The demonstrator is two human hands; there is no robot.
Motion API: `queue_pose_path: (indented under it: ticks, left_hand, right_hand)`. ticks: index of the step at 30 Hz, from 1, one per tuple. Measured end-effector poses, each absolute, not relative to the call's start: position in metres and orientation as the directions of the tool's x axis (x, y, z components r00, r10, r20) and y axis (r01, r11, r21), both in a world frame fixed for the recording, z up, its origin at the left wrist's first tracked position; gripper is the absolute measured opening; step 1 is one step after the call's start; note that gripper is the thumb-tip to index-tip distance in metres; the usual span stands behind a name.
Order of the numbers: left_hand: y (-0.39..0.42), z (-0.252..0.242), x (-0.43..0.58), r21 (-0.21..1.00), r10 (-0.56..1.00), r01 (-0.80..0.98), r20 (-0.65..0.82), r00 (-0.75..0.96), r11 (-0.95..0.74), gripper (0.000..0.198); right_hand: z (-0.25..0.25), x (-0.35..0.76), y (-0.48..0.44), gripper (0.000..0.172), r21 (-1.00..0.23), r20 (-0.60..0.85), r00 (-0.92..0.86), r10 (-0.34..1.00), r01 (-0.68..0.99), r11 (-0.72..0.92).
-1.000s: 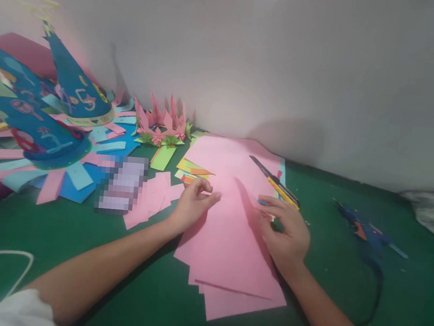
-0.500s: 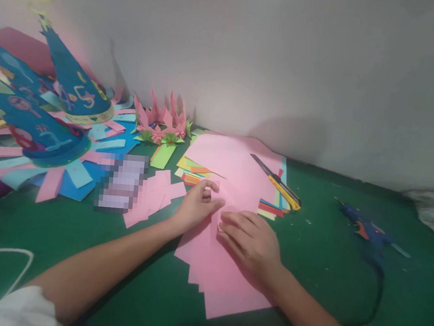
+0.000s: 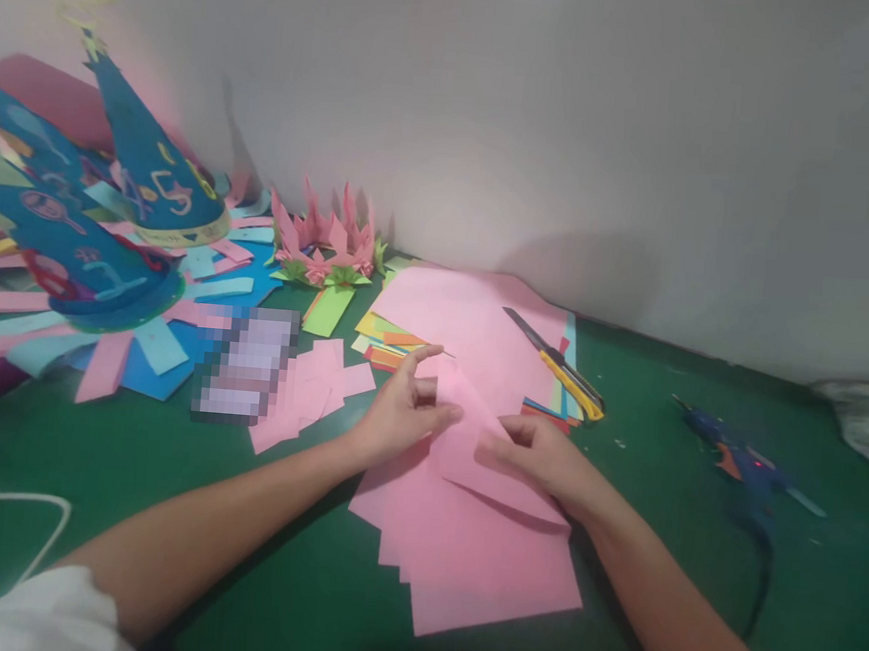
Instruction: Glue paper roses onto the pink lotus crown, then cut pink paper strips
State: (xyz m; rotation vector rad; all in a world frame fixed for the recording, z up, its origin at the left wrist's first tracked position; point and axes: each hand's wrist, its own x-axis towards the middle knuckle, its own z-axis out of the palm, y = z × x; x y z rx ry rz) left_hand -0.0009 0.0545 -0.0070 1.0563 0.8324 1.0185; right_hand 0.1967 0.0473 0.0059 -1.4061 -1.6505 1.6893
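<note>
Between my two hands is a folded sheet of pink paper (image 3: 470, 444), its lower edge lifted a little off the stack. My left hand (image 3: 405, 408) pinches its left edge, thumb on top and index finger stretched along the upper end. On the other side, my right hand (image 3: 530, 453) grips the right edge between thumb and fingers. Beneath lies a fanned stack of pink paper sheets (image 3: 482, 580). A larger pink sheet (image 3: 451, 307) rests behind on a pile of coloured paper. Small pink paper pieces (image 3: 313, 386) are scattered left of my left hand.
A yellow utility knife (image 3: 566, 376) lies on the pile. A glue gun (image 3: 747, 460) with a lit red light is at right. Blue cone hats (image 3: 157, 163), a pink paper crown (image 3: 328, 242) and a blurred-out phone (image 3: 247, 363) stand or lie left on the green table (image 3: 272, 574).
My right hand has moved right and turned, raising the folded pink paper's right part off the stack. My left hand stays nearly in place, its index finger straighter.
</note>
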Motion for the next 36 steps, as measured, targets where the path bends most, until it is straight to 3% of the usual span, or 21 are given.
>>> queue_pose_path:
  ticks: [4,12,20,29,36]
  left_hand:
    - [0.056,-0.01,-0.001,0.953,0.96,-0.235,-0.133,0.247,0.192,0.071]
    - [0.055,-0.013,-0.005,0.965,0.946,-0.117,-0.196,0.259,0.233,0.041]
    - [0.049,-0.014,-0.004,0.972,0.941,-0.102,-0.174,0.29,0.211,0.035]
    - [0.047,-0.011,-0.002,0.955,0.935,-0.173,-0.179,0.307,0.239,0.04]
    - [0.044,-0.015,-0.002,0.967,0.898,-0.11,-0.168,0.408,0.231,0.033]
  right_hand:
    - [0.002,0.194,0.041,0.037,-0.907,-0.404,-0.381,0.832,0.284,-0.31]
    - [-0.001,0.191,0.039,0.042,-0.901,-0.422,-0.249,0.872,0.008,-0.434]
    - [-0.003,0.19,0.038,0.042,-0.918,-0.373,-0.226,0.9,-0.049,-0.393]
    - [-0.004,0.198,0.041,0.042,-0.881,-0.449,-0.276,0.85,-0.021,-0.473]
    - [-0.002,0.194,0.044,0.035,-0.864,-0.46,-0.184,0.869,-0.133,-0.486]
